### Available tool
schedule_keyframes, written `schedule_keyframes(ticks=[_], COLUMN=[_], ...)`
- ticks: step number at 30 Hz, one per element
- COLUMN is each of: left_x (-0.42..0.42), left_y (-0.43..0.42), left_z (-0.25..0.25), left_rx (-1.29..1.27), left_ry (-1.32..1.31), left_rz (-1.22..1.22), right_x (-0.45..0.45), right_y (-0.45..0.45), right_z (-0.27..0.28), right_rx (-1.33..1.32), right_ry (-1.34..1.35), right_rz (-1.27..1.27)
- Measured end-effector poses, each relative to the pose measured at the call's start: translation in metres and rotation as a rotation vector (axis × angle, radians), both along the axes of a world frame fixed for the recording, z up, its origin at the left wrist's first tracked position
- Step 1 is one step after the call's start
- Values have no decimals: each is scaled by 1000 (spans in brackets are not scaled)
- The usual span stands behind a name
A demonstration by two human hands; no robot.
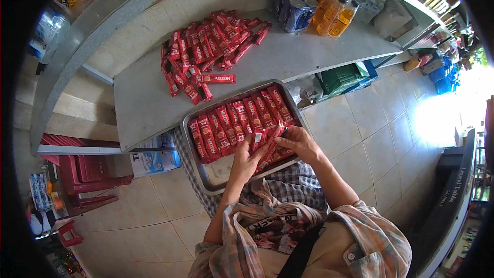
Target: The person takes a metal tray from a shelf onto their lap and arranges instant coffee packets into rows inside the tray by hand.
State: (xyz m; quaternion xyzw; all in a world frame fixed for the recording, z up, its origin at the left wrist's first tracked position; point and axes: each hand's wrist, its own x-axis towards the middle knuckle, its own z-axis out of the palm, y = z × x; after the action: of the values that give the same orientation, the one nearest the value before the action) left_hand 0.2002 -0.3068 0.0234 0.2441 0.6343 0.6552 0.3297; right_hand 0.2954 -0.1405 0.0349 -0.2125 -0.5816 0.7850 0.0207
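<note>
A metal tray [210, 185] rests on my lap against the shelf edge, with red Nescafe sachets [221, 128] lined up side by side in it. My left hand [247, 158] is closed on a red sachet [268, 149] above the tray's near side. At the sachet's upper end, my right hand [301, 143] pinches it between thumb and fingers. More red sachets lie under my hands at the tray's near right. Beyond the tray, a loose pile of red sachets [211, 44] is heaped on the grey shelf [288, 59].
Blue cans [296, 14] and orange bottles [337, 16] stand at the back of the shelf. A green package [339, 78] sits beneath it at right. Red plastic chairs [85, 175] are at left, and a black table edge [447, 195] is at right.
</note>
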Motion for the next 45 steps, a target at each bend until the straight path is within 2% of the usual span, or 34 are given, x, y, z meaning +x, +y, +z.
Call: schedule_keyframes(ticks=[1, 5, 6, 8, 12, 13, 16, 17, 19, 22, 23, 26, 29, 32, 34, 36, 38, 41, 44, 45], left_x=[1, -5, -9, -13, -15, -14, -13, -13, -13, -7, -7, -4, 4, 13, 18, 18, 14, 1, -4, -4], left_y=[1, -4, -7, -11, -9, -11, -17, -17, -14, -7, -7, -9, -2, 13, 22, 27, 30, 27, 21, 19], left_z=[0, 1, 1, -4, 5, 5, 2, 0, 1, -4, -4, 10, 6, 14, 16, 4, 21, 8, 12, 14], left_rx=[6, -58, -94, 9, 26, 41, 24, 7, 11, 11, -51, -210, -155, -211, -148, -7, 128, 215, 235, 229], left_ry=[-54, -181, -194, -162, -203, -208, -264, -269, -287, -137, -3, 91, 344, 504, 447, 90, -266, -442, -555, -578], left_rz=[19, 175, 225, 270, 303, 286, 272, 271, 274, 205, 189, 41, 13, -72, -35, 65, 184, 264, 331, 363], right_x=[0, 4, 5, 9, 21, 21, 24, 23, 22, 20, 22, 23, 24, 23, 24, 25, 24, 18, 13, 12], right_y=[-2, -7, -5, 2, -3, -4, 9, 15, 25, 14, 14, 18, 22, 26, 32, 34, 26, 5, -5, -7], right_z=[0, 63, 61, 54, 21, 27, 22, 24, 20, 14, 4, -1, 4, 17, 16, 14, 13, 23, 1, -4], right_rx=[13, 643, 845, 1255, 1228, 900, 897, 968, 1136, 1214, 1267, 1241, 1215, 914, 738, 501, 202, 296, 263, 180], right_ry=[6, -122, -107, -76, 38, -141, -117, -171, -155, -48, -64, -214, -165, -148, -166, -121, -12, -70, 17, -1], right_rz=[-12, -136, -88, 5, 273, 318, 13, -52, 3, 222, 286, 243, 186, 102, 73, 56, 55, 238, 290, 226])
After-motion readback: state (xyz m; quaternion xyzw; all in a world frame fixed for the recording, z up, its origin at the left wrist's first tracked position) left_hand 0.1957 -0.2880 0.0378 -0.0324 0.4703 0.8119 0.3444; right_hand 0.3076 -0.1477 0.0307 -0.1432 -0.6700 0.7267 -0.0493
